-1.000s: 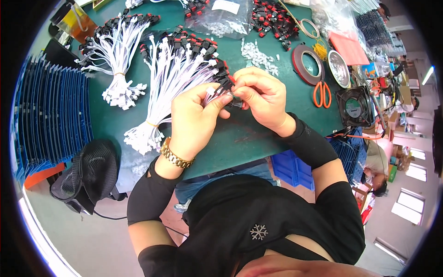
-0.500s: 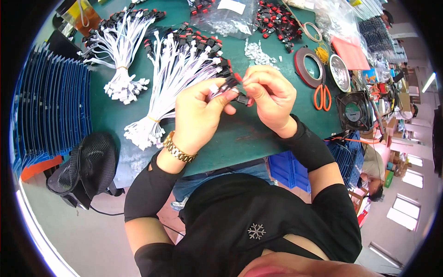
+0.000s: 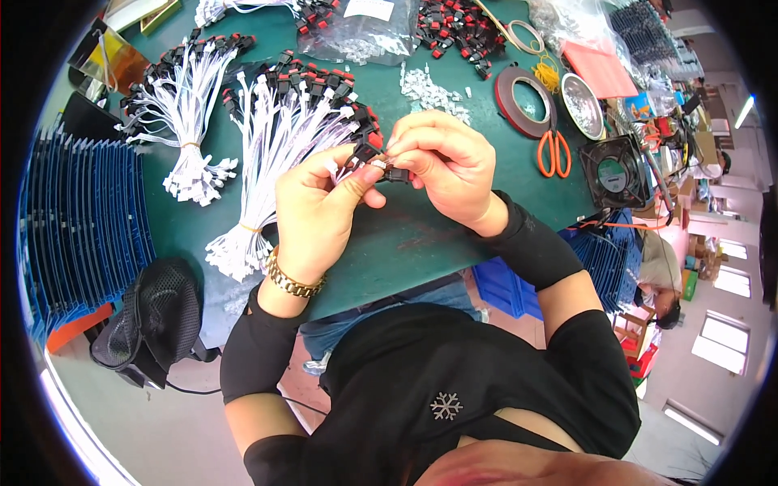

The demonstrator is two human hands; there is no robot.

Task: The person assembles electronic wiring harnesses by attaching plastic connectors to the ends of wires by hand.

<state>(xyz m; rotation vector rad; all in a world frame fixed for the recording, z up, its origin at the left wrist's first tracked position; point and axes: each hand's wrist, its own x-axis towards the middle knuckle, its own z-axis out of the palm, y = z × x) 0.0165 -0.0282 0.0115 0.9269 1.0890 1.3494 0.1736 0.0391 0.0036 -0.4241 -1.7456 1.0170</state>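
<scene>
Fingers of the left hand (image 3: 316, 211) are gripping a black cable connector (image 3: 365, 152) at twelve o'clock above the desk (image 3: 405, 251); the right hand (image 3: 451, 168) is pinching beside it (on what, too small to tell).

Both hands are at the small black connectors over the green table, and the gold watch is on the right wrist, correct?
Not quite: the head view shows the gold watch on the left wrist. Left hand and right hand are indeed at the small black connectors over the green table.
</scene>
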